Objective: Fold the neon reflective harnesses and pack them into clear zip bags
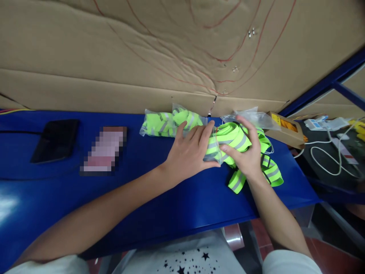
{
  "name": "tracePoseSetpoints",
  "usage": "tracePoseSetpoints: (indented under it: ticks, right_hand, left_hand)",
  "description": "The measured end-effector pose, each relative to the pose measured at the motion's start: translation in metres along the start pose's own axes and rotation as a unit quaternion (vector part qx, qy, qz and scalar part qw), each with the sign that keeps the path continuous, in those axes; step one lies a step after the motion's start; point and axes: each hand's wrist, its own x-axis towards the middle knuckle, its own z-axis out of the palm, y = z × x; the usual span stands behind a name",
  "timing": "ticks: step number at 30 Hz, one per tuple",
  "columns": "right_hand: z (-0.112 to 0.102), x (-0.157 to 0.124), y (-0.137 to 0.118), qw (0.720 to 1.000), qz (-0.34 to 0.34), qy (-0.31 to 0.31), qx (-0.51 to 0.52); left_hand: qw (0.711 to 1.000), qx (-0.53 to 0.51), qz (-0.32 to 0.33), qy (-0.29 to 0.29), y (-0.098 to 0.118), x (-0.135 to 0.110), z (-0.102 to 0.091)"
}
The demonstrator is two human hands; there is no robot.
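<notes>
My left hand (189,150) lies over a clear plastic bag (213,150) on the blue table (114,190), thumb and fingers gripping its edge. My right hand (246,154) is closed on a bundle of neon-green reflective straps (236,139) at the bag's mouth; the bundle is partly inside the bag. Loose ends of the straps (270,173) trail out to the right of my wrist. Behind my left hand lies a sealed bag of the same green straps (168,123).
A black phone (55,140) and a blurred-out flat item (104,150) lie at the left of the table. Empty clear bags (255,116) and a brown cardboard box (288,129) sit at the back right. White cables (327,156) lie beyond the table's right edge. Cardboard sheets (171,49) wall the back.
</notes>
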Motion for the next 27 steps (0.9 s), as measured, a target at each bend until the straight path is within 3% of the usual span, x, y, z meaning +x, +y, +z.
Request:
tracePoseSetpoints:
  ticks: [3,5,11,17,22,24,27]
  right_hand:
    - [0.003,-0.005,-0.005,0.996,-0.015,0.082,-0.041]
    - [0.006,-0.007,-0.008,0.996,-0.002,0.085,-0.04]
    - [0.012,-0.01,-0.006,0.997,0.006,0.064,-0.035]
    - [0.0,-0.006,-0.002,0.998,-0.022,-0.053,-0.023]
    - [0.0,-0.006,-0.001,0.997,0.038,-0.057,0.025]
    - [-0.002,-0.008,-0.003,0.999,0.01,-0.036,-0.021]
    - [-0.007,-0.013,-0.005,0.986,-0.14,-0.047,-0.079]
  left_hand:
    - [1.0,-0.001,0.0,0.009,0.002,0.0,0.001]
    - [1.0,0.007,-0.001,0.014,0.003,-0.001,0.001]
    - [0.999,0.035,-0.009,0.008,0.007,-0.001,-0.002]
    - [1.0,-0.027,0.002,0.01,-0.001,0.002,-0.002]
    - [0.996,-0.078,-0.005,0.052,0.002,-0.002,0.009]
    - [0.993,-0.107,0.001,0.051,0.003,-0.003,0.006]
    - [0.985,-0.16,0.067,0.015,-0.004,-0.001,-0.011]
